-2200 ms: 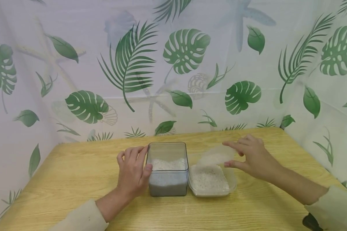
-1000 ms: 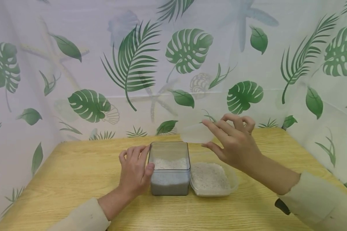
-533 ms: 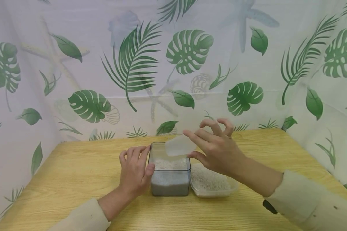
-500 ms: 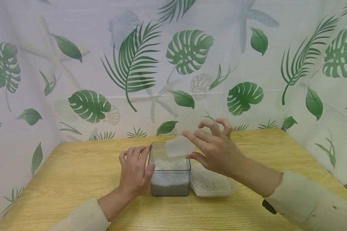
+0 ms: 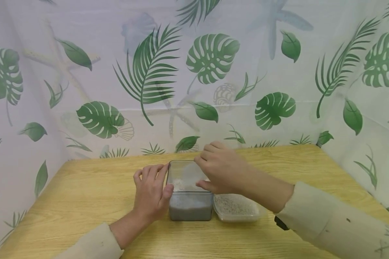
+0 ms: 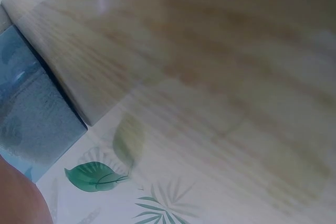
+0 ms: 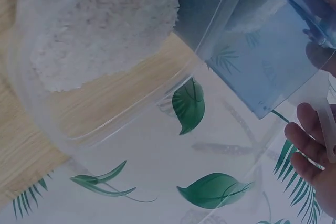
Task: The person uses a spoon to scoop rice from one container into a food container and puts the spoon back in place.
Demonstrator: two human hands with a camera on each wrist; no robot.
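Observation:
A smoky grey clear box (image 5: 190, 208), partly filled with white rice (image 5: 178, 184), stands on the table. My left hand (image 5: 152, 192) grips its left side, thumb at the front left corner and fingers along the side. My right hand (image 5: 225, 169) holds a frosted plastic scoop (image 5: 190, 169) by its handle, seen as a pale strip (image 7: 326, 129) in the right wrist view. The scoop's bowl is tipped at the box's opening, partly hidden by the hand. A clear shallow tub (image 7: 126, 121) of rice (image 7: 110, 30) stands against the box's right side, beneath my right forearm.
The wood-grain table (image 5: 94, 194) ends at a white leaf-print curtain (image 5: 162, 140) behind and at both sides. A dark object (image 5: 281, 222) shows under the right sleeve. The left wrist view shows mostly blurred table and the box's side.
My right hand has carried the scoop from over the tub leftward to the box, then lowered and turned it over there. The left hand has stayed on the box.

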